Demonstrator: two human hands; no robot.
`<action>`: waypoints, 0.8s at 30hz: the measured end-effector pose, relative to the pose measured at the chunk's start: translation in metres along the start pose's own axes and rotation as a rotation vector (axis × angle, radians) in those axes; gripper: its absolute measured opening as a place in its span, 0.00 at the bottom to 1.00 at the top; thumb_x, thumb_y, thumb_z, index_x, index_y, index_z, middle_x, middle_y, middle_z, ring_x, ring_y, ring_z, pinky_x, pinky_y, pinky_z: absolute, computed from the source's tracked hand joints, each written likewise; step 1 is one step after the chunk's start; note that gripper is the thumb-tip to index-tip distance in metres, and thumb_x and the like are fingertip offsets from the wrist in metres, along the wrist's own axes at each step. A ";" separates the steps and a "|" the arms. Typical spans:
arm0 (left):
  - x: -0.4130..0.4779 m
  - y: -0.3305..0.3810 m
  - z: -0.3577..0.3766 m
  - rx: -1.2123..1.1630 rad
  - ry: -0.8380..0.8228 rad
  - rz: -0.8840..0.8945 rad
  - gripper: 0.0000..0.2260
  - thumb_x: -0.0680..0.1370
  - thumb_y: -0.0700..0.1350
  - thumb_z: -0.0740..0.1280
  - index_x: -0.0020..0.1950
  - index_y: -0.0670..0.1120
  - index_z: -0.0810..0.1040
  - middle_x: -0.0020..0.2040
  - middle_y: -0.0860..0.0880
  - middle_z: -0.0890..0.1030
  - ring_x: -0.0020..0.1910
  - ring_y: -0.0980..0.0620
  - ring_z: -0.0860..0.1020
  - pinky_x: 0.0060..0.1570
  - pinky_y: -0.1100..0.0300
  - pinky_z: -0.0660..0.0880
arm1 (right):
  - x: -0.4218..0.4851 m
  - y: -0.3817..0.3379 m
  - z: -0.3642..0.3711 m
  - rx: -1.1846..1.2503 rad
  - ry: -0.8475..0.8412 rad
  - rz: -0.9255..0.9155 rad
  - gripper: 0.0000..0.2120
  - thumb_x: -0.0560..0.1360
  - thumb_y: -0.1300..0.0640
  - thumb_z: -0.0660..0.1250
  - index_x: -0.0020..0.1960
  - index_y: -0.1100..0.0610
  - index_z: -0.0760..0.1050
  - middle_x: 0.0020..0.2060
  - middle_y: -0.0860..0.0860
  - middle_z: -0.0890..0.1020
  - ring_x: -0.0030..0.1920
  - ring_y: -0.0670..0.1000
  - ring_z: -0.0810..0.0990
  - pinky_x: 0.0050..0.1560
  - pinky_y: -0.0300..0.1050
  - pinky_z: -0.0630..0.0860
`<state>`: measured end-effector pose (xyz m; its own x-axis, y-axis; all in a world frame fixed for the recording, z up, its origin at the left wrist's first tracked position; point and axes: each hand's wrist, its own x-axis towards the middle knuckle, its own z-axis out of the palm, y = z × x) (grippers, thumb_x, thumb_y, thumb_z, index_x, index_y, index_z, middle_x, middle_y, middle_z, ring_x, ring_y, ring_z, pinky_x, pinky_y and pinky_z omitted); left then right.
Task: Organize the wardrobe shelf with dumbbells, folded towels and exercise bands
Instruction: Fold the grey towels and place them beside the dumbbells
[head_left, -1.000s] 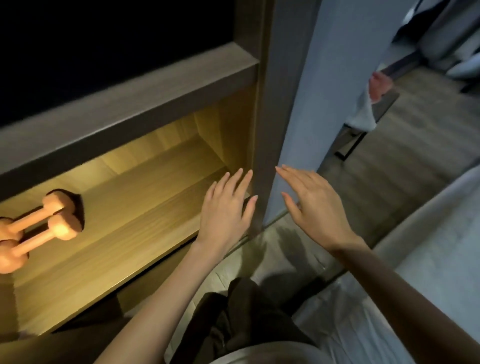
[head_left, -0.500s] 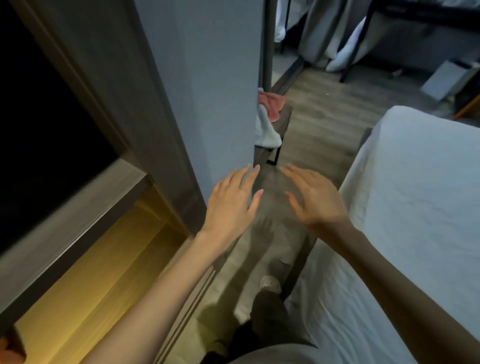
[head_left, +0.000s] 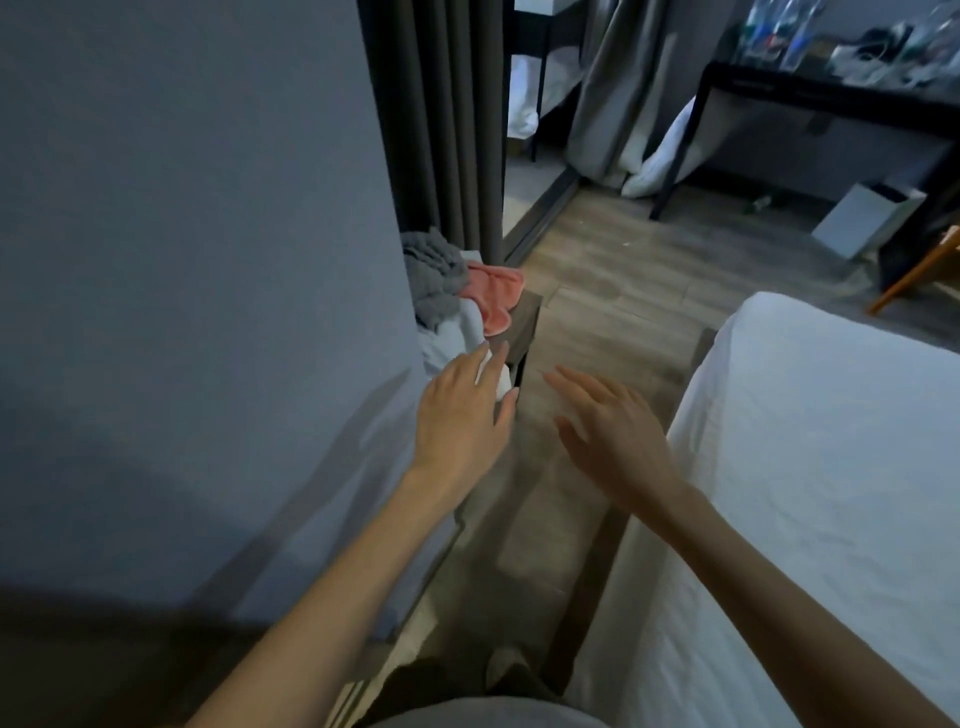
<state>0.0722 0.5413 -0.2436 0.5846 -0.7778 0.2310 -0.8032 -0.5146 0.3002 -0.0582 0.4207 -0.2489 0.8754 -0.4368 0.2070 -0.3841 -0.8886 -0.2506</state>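
Observation:
A heap of towels lies on a low wooden stand (head_left: 524, 322) past the grey wall: a grey towel (head_left: 434, 273), a pink towel (head_left: 493, 296) and a white towel (head_left: 457, 332). My left hand (head_left: 462, 415) is stretched forward with straight fingers, its fingertips in front of the white towel, holding nothing. My right hand (head_left: 610, 436) hovers over the floor with spread fingers, empty. The wardrobe shelf and the dumbbells are out of view.
A grey wall panel (head_left: 197, 260) fills the left. A bed with white sheet (head_left: 810, 493) stands on the right, leaving a narrow wooden floor aisle (head_left: 597, 312). Dark curtains (head_left: 441, 114), a black table (head_left: 831, 98) and a white box (head_left: 867, 218) lie further back.
My view has swung right, away from the lit shelf with the dumbbells, toward the towel heap. Both open hands have moved forward, the left one reaching the towels.

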 end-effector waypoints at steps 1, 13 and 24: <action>0.014 0.001 0.003 -0.007 0.014 -0.006 0.23 0.80 0.51 0.60 0.74 0.45 0.64 0.72 0.45 0.69 0.68 0.45 0.70 0.63 0.52 0.69 | 0.012 0.009 0.000 0.001 0.002 0.000 0.25 0.74 0.58 0.70 0.70 0.52 0.70 0.67 0.52 0.75 0.64 0.54 0.75 0.61 0.52 0.73; 0.192 -0.020 0.061 0.002 0.113 -0.151 0.24 0.81 0.50 0.60 0.75 0.46 0.62 0.74 0.45 0.66 0.73 0.47 0.63 0.72 0.53 0.59 | 0.201 0.103 0.023 -0.048 -0.028 -0.036 0.26 0.77 0.53 0.65 0.73 0.49 0.64 0.72 0.50 0.69 0.69 0.52 0.69 0.65 0.51 0.70; 0.341 -0.060 0.092 -0.121 0.100 -0.405 0.25 0.81 0.50 0.58 0.77 0.49 0.58 0.76 0.47 0.60 0.74 0.48 0.61 0.71 0.51 0.63 | 0.370 0.158 0.043 -0.021 -0.110 -0.153 0.24 0.77 0.54 0.64 0.73 0.49 0.66 0.71 0.48 0.70 0.68 0.53 0.70 0.64 0.52 0.71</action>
<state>0.3095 0.2739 -0.2686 0.8628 -0.4800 0.1589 -0.4909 -0.7203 0.4900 0.2181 0.1248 -0.2527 0.9503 -0.2797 0.1367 -0.2492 -0.9466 -0.2045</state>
